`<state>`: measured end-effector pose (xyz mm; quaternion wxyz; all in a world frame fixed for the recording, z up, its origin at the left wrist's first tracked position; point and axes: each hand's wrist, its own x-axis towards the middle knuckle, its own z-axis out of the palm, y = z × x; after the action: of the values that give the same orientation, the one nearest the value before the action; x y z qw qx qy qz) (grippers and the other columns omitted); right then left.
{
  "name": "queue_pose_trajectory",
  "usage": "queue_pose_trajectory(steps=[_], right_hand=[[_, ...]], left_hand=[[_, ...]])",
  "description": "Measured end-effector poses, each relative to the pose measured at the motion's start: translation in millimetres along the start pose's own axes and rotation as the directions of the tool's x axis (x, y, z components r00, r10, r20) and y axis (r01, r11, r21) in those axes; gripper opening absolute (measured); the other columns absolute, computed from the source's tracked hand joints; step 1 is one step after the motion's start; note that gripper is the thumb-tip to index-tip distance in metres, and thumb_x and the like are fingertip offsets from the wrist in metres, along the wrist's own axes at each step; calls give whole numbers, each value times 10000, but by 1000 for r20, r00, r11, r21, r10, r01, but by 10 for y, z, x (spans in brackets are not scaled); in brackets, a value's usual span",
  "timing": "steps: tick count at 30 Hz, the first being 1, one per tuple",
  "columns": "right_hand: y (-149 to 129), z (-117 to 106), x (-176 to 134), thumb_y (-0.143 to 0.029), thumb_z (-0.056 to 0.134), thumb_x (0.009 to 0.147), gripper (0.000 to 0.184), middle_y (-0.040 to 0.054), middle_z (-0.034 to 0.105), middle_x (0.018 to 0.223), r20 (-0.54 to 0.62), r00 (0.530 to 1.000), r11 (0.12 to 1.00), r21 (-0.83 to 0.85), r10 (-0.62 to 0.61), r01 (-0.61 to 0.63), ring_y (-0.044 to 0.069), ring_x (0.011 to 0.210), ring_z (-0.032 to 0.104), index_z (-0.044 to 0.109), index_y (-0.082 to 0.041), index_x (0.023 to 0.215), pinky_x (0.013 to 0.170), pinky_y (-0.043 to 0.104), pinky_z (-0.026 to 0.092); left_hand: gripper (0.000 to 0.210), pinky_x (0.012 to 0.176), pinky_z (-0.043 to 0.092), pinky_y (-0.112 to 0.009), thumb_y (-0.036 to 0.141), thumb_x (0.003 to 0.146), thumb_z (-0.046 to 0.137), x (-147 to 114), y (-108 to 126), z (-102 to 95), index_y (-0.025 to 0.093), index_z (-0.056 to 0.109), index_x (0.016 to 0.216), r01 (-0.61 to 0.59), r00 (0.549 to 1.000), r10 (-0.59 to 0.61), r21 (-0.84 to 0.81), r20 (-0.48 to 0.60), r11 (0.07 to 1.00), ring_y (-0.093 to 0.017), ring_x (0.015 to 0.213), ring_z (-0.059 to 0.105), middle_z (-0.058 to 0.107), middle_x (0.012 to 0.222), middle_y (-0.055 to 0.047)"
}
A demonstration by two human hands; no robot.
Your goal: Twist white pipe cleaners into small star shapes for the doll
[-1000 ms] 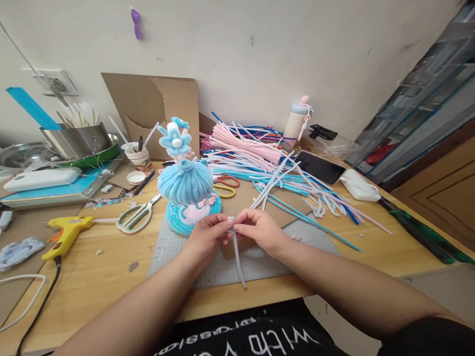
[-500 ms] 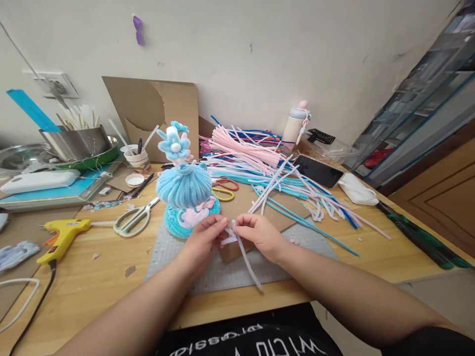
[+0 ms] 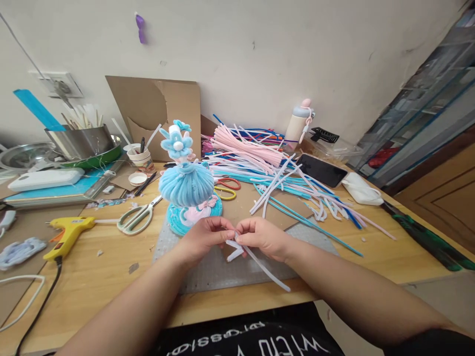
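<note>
A white pipe cleaner is pinched between my two hands, its long tail slanting down to the right. My left hand has thumb and fingers closed on its bent end, and a short folded piece sticks out below the fingertips. My right hand grips the same pipe cleaner right beside it; the fingertips of both hands nearly touch. Just behind my left hand stands a light blue pipe-cleaner figure with a flower on top, on a round turquoise base. Under my hands lies a grey cutting mat.
Pink, white and blue pipe cleaners are heaped at the back. Scissors and a yellow glue gun lie to the left. A phone, a bottle and green-black pliers handles are on the right.
The pipe cleaner's long tail has swung outward to the right. My hands have turned slightly, and the short folded piece now points lower. The view has shifted a little.
</note>
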<state>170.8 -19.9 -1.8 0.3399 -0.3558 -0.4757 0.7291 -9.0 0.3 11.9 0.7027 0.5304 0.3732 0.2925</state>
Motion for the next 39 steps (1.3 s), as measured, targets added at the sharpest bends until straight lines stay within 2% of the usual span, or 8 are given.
queue_pose_trajectory(steps=[4,13,17,22,26,30,34,39], right_hand=[[-23,13,-14,-282,711,675,193,-27,612,577,13,1000,999,-34,4,-4,82,490,557,592,-131,674,527,220,439],[-10,14,-7,-286,708,673,196,-11,629,616,13,1000,999,-30,17,-17,85,499,563,586,-132,676,531,222,446],[-14,1,10,-296,708,668,207,-24,617,586,-79,997,1000,-16,9,-10,85,480,559,565,-147,682,504,211,428],[-41,18,25,-339,726,662,248,-23,618,597,-187,982,999,35,4,2,79,494,559,574,-150,711,492,190,406],[-61,20,25,-376,738,657,289,-16,629,639,-178,984,993,117,24,-3,81,524,580,588,-143,742,539,204,444],[-32,5,30,-382,752,646,310,-27,617,605,-172,985,998,60,25,-14,88,500,574,572,-152,749,511,209,442],[-8,2,33,-391,750,652,313,-37,603,597,-218,976,999,34,-18,26,87,505,565,565,-157,746,523,216,445],[-28,29,20,-386,729,683,284,-26,611,602,-201,973,992,-69,-116,104,97,536,565,570,-157,739,554,232,443]], left_hand=[[140,575,351,-217,268,652,737,-3,18,10,152,661,671,-69,997,72,97,-26,993,-102,580,499,618,620,4],[177,559,384,-214,285,656,741,5,-22,9,141,639,663,-65,998,66,55,-16,996,-101,563,510,607,610,-3],[307,483,377,-207,442,736,658,2,-21,71,144,632,806,-34,998,28,-86,-64,996,-102,545,522,626,689,-26],[259,497,363,-192,336,672,742,10,-52,110,142,590,748,-79,995,76,-48,-71,996,-87,530,523,622,630,-2],[251,510,376,-204,328,663,747,29,-70,85,135,592,701,-118,980,99,-106,-174,987,-77,511,491,596,601,13],[245,537,405,-211,295,634,772,18,-48,104,140,600,715,-121,970,85,-147,-229,982,-91,563,524,596,630,14],[276,544,413,-206,293,634,775,1,-54,137,147,627,816,-64,984,18,-255,-178,965,-108,625,565,618,705,-3],[218,514,395,-183,292,661,762,6,-104,129,116,635,680,4,990,-43,-285,-131,959,-75,554,529,589,606,1]])
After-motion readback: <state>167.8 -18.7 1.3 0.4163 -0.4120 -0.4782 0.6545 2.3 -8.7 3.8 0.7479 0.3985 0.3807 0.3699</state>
